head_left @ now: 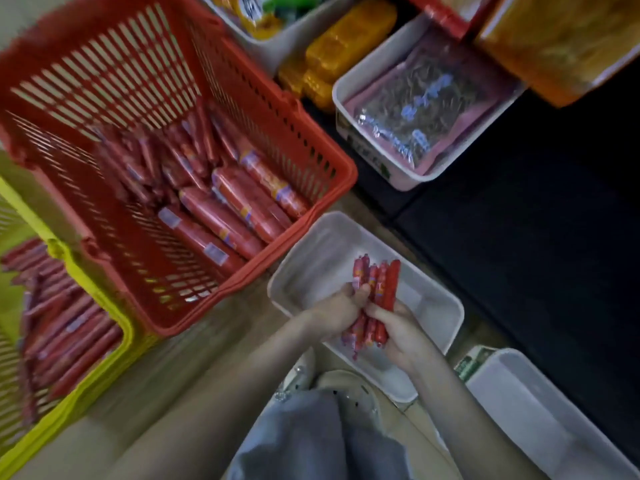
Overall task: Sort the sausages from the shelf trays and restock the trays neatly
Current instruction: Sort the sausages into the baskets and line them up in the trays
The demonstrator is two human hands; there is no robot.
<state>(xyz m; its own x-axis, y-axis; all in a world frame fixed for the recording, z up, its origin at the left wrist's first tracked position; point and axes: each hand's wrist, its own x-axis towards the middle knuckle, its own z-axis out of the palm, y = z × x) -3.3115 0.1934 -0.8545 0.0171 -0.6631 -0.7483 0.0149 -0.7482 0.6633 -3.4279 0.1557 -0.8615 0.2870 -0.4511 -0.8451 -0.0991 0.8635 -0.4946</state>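
Pale flooring beside a dark shelf base fills the view, crowded with containers. Your left hand (pixel 337 311) and right hand (pixel 403 332) meet above a white tray (pixel 311 258) on the floor. Both hands have their fingers curled round one bundle of thin red sausages (pixel 379 289). The bundle stands roughly upright, with its upper ends poking out above your thumbs. Motion blur hides the exact count, which is perhaps five or six. Just beside the tray, up and to the left, a red basket (pixel 242 64) holds thicker sausage packs (pixel 235 209). At the far left, a yellow basket (pixel 86 375) holds more thin sausages (pixel 62 323). A second white tray (pixel 540 410) sits at lower right. Further up, a shelf tray (pixel 367 74) holds dark packets (pixel 415 109), with orange packs (pixel 346 39) beside it.
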